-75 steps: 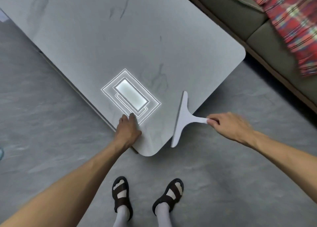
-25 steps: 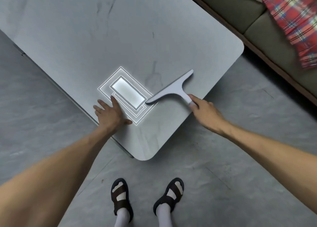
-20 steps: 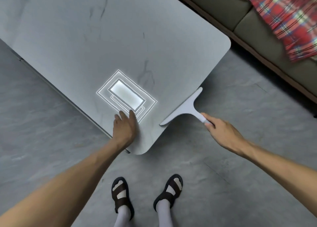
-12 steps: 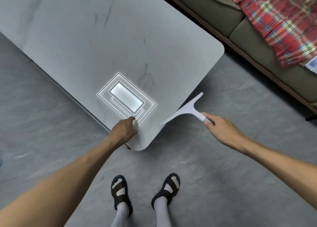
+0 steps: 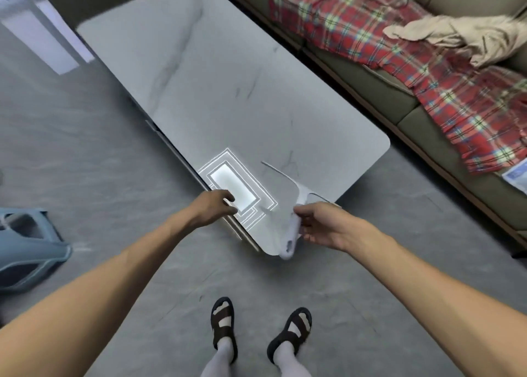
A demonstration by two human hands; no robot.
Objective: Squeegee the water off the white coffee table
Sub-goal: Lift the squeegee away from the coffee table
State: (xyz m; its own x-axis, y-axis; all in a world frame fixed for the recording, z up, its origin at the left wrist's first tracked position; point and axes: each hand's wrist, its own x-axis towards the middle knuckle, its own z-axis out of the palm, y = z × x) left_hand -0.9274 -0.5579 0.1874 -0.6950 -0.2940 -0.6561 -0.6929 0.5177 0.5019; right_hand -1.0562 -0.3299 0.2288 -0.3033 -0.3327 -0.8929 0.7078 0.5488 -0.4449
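Note:
The white marbled coffee table (image 5: 216, 91) runs diagonally away from me, its near rounded corner by my hands. A bright ceiling-light reflection shows near that corner. The white squeegee (image 5: 295, 205) lies across the near corner, blade on the tabletop and handle pointing toward me past the edge. My right hand (image 5: 322, 225) grips the squeegee's handle. My left hand (image 5: 214, 208) rests on the table's left edge next to the reflection, fingers curled on the surface and holding nothing.
A grey-green sofa (image 5: 427, 105) with a red plaid blanket (image 5: 427, 63) and a beige cloth (image 5: 467, 34) runs along the right. A blue plastic stool (image 5: 28, 242) lies at the left. Grey floor surrounds the table; my sandalled feet (image 5: 256, 331) stand below the corner.
The squeegee swung from off the table's right edge back onto the near corner, handle now pointing toward me. My view tilted up, bringing more of the sofa and the stool into sight.

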